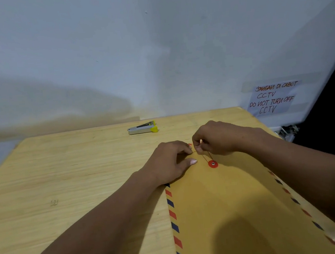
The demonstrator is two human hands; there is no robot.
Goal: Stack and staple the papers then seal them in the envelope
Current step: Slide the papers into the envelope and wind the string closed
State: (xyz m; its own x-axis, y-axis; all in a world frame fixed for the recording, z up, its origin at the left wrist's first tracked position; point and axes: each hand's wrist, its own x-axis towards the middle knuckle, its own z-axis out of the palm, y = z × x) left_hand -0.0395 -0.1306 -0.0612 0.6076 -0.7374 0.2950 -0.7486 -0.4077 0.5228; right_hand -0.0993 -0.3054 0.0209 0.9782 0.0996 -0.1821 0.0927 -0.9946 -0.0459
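Note:
A brown envelope (226, 202) with red and blue striped edges lies flat on the wooden table (65, 176), its flap end pointing away from me. My left hand (169, 163) presses down on the envelope's far left corner, fingers spread on the paper. My right hand (214, 139) pinches a thin red string (205, 157) that runs down to a red round button (213, 164) on the envelope. No papers show; whether they are inside I cannot tell. A silver stapler (143, 127) with a yellow tip lies at the back of the table, apart from both hands.
A white wall rises right behind the table. A taped paper note (272, 98) with handwritten words hangs at the right. The table's right edge runs close to the envelope, with dark space beyond it.

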